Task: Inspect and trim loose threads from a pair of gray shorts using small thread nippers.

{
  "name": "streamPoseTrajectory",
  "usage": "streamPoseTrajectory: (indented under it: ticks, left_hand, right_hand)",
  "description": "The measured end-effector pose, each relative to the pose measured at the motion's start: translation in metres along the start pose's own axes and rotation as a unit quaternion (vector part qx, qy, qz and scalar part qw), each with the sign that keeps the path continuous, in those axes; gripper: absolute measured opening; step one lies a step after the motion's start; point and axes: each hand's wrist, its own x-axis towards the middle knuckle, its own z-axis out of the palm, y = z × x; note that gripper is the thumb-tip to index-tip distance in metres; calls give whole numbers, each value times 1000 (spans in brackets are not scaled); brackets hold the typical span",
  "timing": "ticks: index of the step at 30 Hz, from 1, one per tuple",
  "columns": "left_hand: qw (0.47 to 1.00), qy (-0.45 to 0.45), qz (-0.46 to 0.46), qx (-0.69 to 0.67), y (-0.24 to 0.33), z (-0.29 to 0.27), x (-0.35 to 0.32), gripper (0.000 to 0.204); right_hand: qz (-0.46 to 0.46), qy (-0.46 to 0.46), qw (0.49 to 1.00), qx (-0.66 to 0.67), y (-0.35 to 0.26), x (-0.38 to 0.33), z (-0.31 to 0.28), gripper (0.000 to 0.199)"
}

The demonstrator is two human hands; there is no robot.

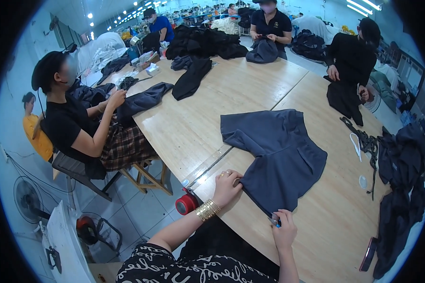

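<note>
A pair of dark grey-blue shorts point(281, 155) lies flat on the wooden table, its waistband at the far right and one leg toward me. My left hand point(227, 188), with gold bangles at the wrist, pinches the left corner of the near leg's hem. At the other end of that hem is my right hand point(285, 229). Its fingers close around a small tool with a metal tip and a blue part, which looks like thread snips point(275, 222). The snips touch or nearly touch the hem; my fingers hide most of them.
Dark garments point(401, 165) heap along the right edge, near black cords point(367, 141) and a phone point(369, 253). A red-lidded container point(187, 203) is beside the table's left edge. Co-workers handle dark garments around the table. A black pile point(198, 42) covers the far end.
</note>
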Motion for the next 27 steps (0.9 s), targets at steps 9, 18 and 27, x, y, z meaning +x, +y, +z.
streamPoseTrajectory:
  ticks: [9,18,27]
  left_hand:
    - [1000,-4,-4,-7,1,1,-6,18]
    - [999,22,32,14,6,-16,9,18]
    - [995,-42,85,25,20,-4,-9,27]
  right_hand:
    - [0,8,1000,-2,-2,-6,-2,20]
    - [29,99,995,4,-2,31,-33,30]
    - [68,99,992,-33,33,3,-33,28]
